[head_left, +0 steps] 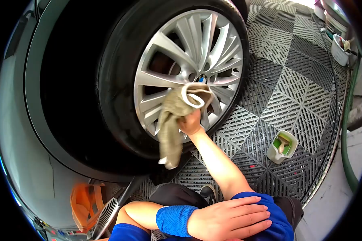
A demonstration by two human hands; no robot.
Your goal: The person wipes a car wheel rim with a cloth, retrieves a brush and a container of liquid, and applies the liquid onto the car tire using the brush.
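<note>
My right hand [191,123] is closed around a greyish-tan cloth [173,120] with a white edge. The cloth is bunched against the lower spokes of a silver alloy wheel [187,60], just below its hub cap, and its loose end hangs down, slightly blurred, over the tire [116,88]. My left arm, with a blue wristband [175,220], crosses in front of my body. At its end my left hand [231,219] lies flat on my blue right sleeve, fingers stretched out and holding nothing.
A grey car body [18,116] curves along the left. On the grated floor [285,108] stands a small white container [280,148] with a brush inside. An orange item [85,205] is at lower left. A green hose [348,132] and white bucket [340,50] are at right.
</note>
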